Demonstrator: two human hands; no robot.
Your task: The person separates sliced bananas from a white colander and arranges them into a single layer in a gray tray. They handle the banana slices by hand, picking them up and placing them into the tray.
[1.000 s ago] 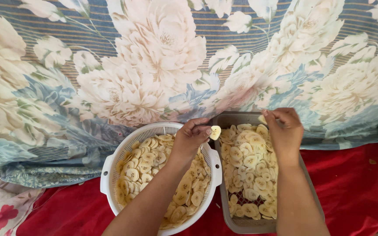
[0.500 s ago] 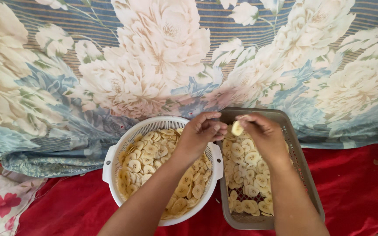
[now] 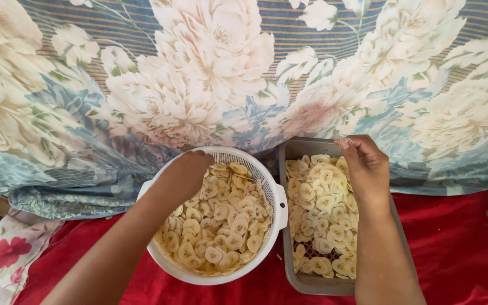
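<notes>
A white round colander [image 3: 278, 197] with side handles holds a heap of pale yellow banana slices [image 3: 221, 226]. My left hand [image 3: 184, 175] reaches into its far left side, fingers bent down among the slices and hidden. Right of it, a grey rectangular mesh tray [image 3: 289, 248] carries a spread layer of banana slices [image 3: 320, 203]. My right hand [image 3: 365, 169] hovers over the tray's far right part, fingers curled together near the far rim. No slice shows between them.
Both containers rest on a red cloth [image 3: 453, 243]. A large floral fabric [image 3: 227, 79] in cream, blue and stripes hangs or lies behind them. A white cloth with red flowers [image 3: 1, 260] lies at the lower left.
My left hand moved from the gap between the containers back into the colander's far left. My right hand, which held a slice above the tray, moved right toward the tray's far rim.
</notes>
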